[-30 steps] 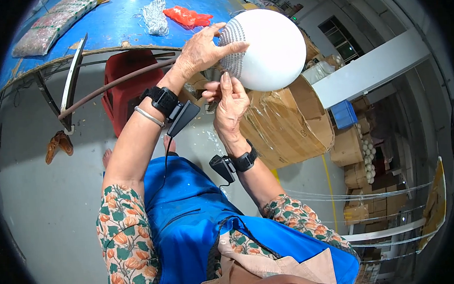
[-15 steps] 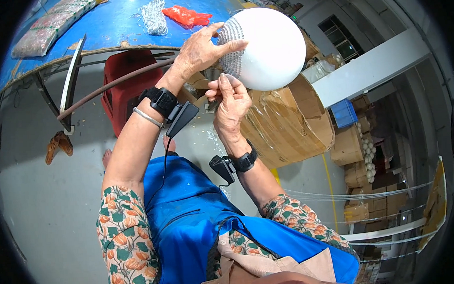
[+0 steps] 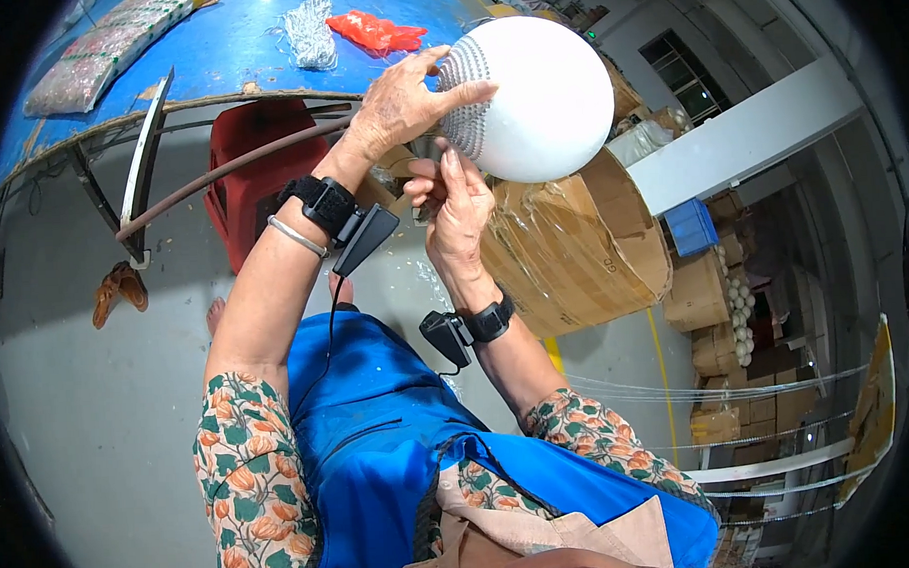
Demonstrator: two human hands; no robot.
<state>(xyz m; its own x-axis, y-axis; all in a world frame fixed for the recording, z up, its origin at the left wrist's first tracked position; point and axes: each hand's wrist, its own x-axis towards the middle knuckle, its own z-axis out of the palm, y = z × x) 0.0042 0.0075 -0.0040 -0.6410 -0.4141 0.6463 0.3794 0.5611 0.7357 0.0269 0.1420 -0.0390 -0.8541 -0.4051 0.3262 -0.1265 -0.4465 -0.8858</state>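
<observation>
A large white ball (image 3: 548, 100) is at the upper middle, with rows of small silver beads (image 3: 469, 128) wrapped around its left end. My left hand (image 3: 404, 101) grips that beaded end, its thumb across the rows and its fingers over the far side. Just below the beaded edge, my right hand (image 3: 458, 206) has thumb and forefinger pinched together, the other fingers curled. What lies in this pinch is too small to make out. Black straps with small devices are on both my wrists.
A blue-topped table (image 3: 236, 61) at the far left bears a white string bundle (image 3: 311, 34), a red plastic bag (image 3: 376, 32) and a filled clear bag (image 3: 111, 56). A red stool (image 3: 245, 171) stands below. An open carton (image 3: 564, 255) is right; strands run to a board (image 3: 869, 410).
My right hand has shifted slightly left, and its pinching fingertips have moved a little up toward the beaded edge. My left hand and the ball stay almost still.
</observation>
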